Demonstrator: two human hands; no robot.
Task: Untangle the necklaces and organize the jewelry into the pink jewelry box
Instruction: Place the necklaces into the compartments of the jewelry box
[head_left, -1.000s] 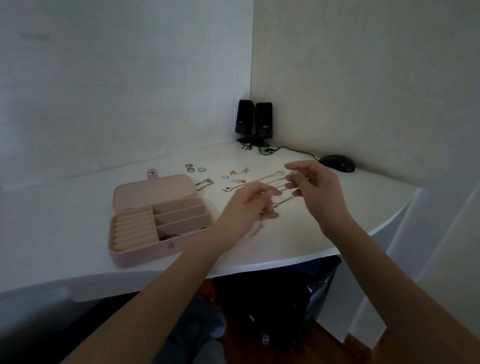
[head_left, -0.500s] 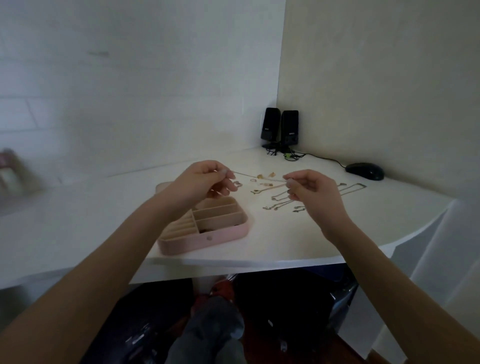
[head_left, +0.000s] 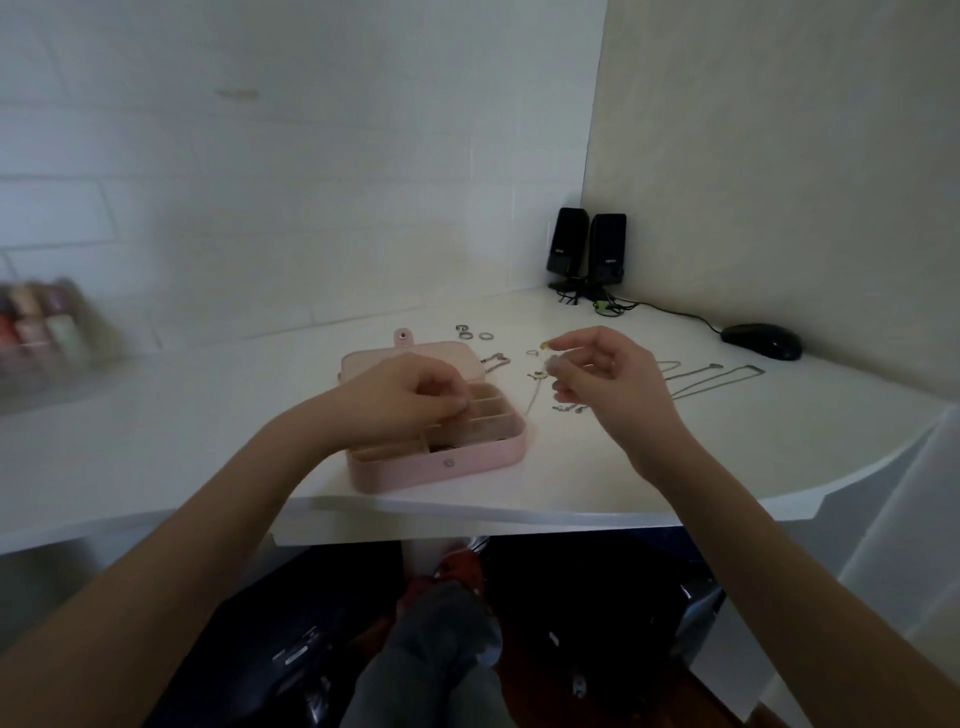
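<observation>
Left hand (head_left: 410, 400) hovered over the open pink box (head_left: 457, 462) on the desk (head_left: 208, 415) — fingers curled, contents indiscernible; right hand (head_left: 602, 374) loosely open beside it, chains (head_left: 711, 376) lying farther right.

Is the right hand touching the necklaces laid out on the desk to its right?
Apart. The head view shows the right hand raised beside the necklaces, with bare desk visible between its back and the chains.
</observation>
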